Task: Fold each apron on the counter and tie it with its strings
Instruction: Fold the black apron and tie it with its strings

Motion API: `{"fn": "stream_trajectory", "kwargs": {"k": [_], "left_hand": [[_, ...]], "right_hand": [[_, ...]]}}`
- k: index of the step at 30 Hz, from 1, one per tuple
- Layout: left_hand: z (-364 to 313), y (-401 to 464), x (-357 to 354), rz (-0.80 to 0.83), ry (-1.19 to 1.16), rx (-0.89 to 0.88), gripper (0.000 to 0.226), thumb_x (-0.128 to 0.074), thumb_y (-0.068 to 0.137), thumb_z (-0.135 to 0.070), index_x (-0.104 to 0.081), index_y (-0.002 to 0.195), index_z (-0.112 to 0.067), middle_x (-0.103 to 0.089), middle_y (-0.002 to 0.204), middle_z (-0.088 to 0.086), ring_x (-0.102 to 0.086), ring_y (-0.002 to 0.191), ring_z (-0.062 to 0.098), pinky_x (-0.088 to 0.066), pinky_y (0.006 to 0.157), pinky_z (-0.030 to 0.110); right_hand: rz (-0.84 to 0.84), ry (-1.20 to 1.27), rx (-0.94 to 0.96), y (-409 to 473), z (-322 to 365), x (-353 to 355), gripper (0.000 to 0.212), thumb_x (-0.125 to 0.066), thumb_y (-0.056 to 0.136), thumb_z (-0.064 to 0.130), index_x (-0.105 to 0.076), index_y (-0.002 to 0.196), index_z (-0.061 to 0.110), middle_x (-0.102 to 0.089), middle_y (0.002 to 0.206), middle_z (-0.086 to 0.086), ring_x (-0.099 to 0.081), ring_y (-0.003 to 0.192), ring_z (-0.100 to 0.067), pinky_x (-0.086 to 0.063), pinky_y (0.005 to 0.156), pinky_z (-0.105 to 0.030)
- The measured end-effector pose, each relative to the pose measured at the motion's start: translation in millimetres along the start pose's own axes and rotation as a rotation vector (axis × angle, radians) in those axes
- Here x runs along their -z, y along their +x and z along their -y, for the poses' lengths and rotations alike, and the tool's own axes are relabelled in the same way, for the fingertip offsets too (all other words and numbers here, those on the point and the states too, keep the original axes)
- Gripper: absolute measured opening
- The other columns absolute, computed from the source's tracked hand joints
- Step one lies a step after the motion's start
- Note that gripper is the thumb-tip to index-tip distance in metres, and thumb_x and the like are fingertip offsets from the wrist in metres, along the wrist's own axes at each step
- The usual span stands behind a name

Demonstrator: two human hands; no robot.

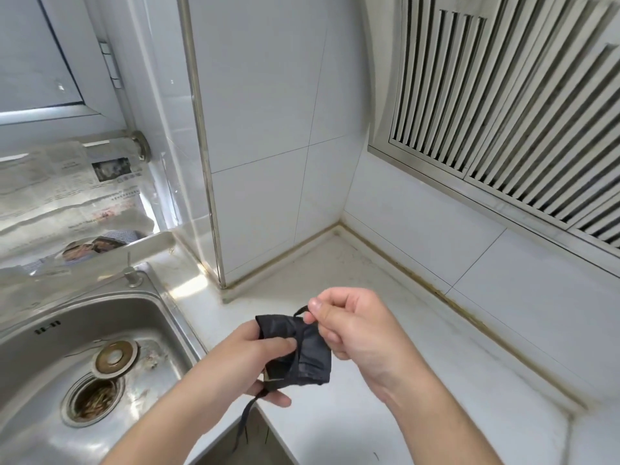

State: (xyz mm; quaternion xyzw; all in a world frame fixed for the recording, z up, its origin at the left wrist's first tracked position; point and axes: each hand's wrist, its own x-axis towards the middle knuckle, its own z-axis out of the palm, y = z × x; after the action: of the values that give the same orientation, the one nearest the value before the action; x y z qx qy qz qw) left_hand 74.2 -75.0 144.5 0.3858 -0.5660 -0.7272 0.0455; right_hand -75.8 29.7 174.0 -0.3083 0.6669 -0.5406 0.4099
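Observation:
A black apron [313,359], folded into a small tight bundle, is held in the air just above the white counter [385,330]. My left hand [258,354] grips the bundle from the left, thumb pressed on its top. My right hand [349,325] pinches a thin black string [299,312] between thumb and forefinger at the bundle's upper right. The string runs across the bundle. A second string end [245,421] hangs down below my left hand over the counter's front edge.
A steel sink [43,330] with a drain strainer [94,399] lies to the left. Newspaper [67,196] covers the ledge behind it. White tiled walls close the corner, and a louvred vent panel [503,112] fills the right wall.

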Motion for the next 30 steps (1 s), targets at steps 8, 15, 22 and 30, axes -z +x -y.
{"fn": "stream_trajectory", "kwargs": {"k": [8,15,22,30], "left_hand": [[-2,0,5,0.176,0.125,-0.107,0.013,-0.072,0.098,-0.025,-0.077,0.105,-0.015,-0.078,0.097,0.018,-0.07,0.072,0.031,-0.052,0.059,0.037],[-6,7,-2,-0.137,-0.032,-0.137,0.013,-0.071,0.097,-0.016,-0.076,0.103,-0.006,-0.079,0.089,0.016,-0.075,0.072,0.036,-0.063,0.063,0.045],[-8,15,-3,-0.333,-0.345,-0.206,0.017,-0.069,0.099,-0.021,-0.077,0.105,-0.008,-0.081,0.097,0.011,-0.078,0.093,0.029,-0.058,0.089,0.043],[-4,17,6,-0.472,-0.215,-0.313,0.009,-0.071,0.098,-0.02,-0.078,0.096,-0.014,-0.08,0.087,0.007,-0.077,0.086,0.033,-0.063,0.081,0.054]], "right_hand": [[-0.092,0.147,0.015,4,-4,-9,0.023,-0.057,0.104,0.013,-0.066,0.085,0.004,-0.041,0.058,-0.003,-0.024,0.049,-0.013,-0.019,0.046,-0.025],[-0.489,-0.096,0.126,-7,-22,-7,0.016,-0.056,0.091,0.048,-0.064,0.099,0.036,-0.067,0.092,0.003,-0.062,0.079,-0.019,-0.046,0.071,-0.03],[-0.08,0.11,-0.21,-18,-63,-42,0.052,-0.068,0.068,0.019,-0.049,0.116,0.02,-0.072,0.113,-0.003,-0.067,0.112,-0.021,-0.048,0.086,-0.025],[-0.004,0.089,-0.135,-23,-68,-42,0.025,-0.056,0.094,0.026,-0.067,0.073,0.022,-0.036,0.049,0.005,-0.031,0.043,-0.014,-0.032,0.046,-0.027]]}}
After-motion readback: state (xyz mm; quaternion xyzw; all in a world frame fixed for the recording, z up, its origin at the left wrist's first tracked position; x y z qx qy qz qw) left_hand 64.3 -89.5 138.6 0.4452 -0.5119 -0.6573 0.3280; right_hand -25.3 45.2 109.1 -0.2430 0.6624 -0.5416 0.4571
